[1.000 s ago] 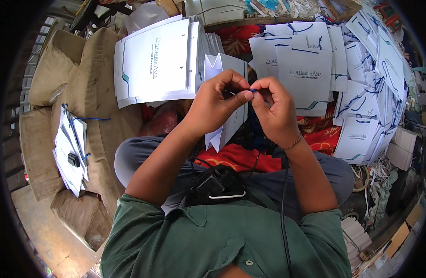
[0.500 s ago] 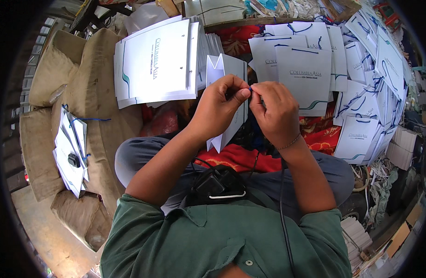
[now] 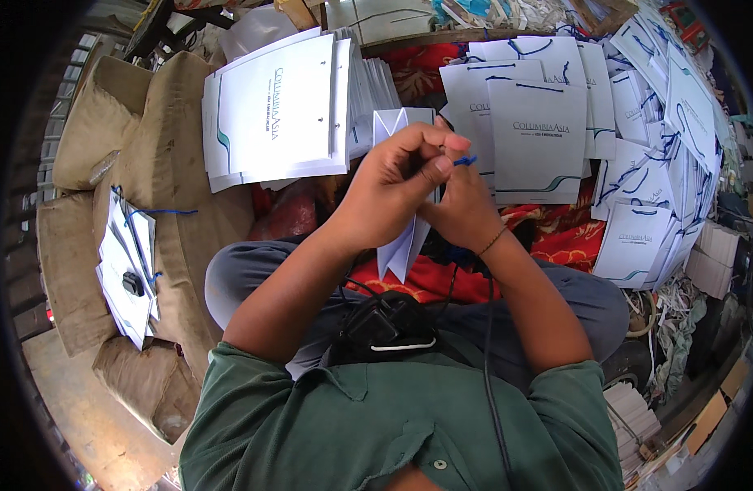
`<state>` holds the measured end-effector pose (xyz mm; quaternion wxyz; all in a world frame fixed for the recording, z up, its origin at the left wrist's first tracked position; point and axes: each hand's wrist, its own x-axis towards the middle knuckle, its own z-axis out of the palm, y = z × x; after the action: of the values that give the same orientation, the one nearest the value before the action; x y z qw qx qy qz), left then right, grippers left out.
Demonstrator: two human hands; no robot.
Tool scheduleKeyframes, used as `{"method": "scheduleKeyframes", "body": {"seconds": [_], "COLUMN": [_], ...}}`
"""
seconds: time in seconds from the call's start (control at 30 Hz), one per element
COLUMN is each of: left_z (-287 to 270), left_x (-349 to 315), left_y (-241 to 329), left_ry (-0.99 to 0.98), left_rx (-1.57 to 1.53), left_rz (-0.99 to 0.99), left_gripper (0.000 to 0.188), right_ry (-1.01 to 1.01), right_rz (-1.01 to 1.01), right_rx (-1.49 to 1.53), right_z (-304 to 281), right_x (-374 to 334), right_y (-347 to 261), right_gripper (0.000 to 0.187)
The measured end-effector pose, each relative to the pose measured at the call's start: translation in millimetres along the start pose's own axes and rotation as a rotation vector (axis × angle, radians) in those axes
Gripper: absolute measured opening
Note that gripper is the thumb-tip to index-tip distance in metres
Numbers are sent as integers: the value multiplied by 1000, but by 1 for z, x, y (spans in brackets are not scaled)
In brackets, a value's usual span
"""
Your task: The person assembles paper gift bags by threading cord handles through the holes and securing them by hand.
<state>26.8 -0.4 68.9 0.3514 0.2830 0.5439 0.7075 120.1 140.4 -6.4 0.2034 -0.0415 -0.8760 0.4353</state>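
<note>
We had our left hand [image 3: 393, 188] curled, thumb and forefinger pinched at a short stretch of blue cord [image 3: 465, 161]; our right hand [image 3: 466, 204] crossed close behind it, and we could not tell what its fingers gripped. Just beneath both hands was a partly hidden white paper bag [image 3: 401, 255], its sides sharply creased into V-shaped folds. Beyond, to the hands' left, lay smooth, flat white sheets with punched holes [image 3: 270, 110]; to their right, rectangular white bags with blue cord handles [image 3: 540, 147] overlapped.

Red patterned cloth [image 3: 569, 237]: white blue-corded bags [image 3: 540, 147] lying overlapped. Brown cushions [image 3: 176, 155]: small fanned bag pile [image 3: 114, 245].
</note>
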Motion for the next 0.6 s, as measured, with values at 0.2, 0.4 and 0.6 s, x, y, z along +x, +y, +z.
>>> {"method": "scheduleKeyframes", "body": {"seconds": [0.2,0.4,0.6], "left_z": [-31,-36,-9], "left_x": [-5,-18,-31], "left_y": [47,39,-13], "left_ry": [160,338,-135], "left_rx": [-173,717,1156], "left_rz": [179,19,-28], "left_gripper": [36,65,103], "right_ry": [14,47,-104], "right_rz": [195,438,620], "right_rx": [95,199,631], "right_z": [1,-1,-13], "right_x": [9,8,14], "right_y": [19,16,30], "right_gripper": [49,43,37]}}
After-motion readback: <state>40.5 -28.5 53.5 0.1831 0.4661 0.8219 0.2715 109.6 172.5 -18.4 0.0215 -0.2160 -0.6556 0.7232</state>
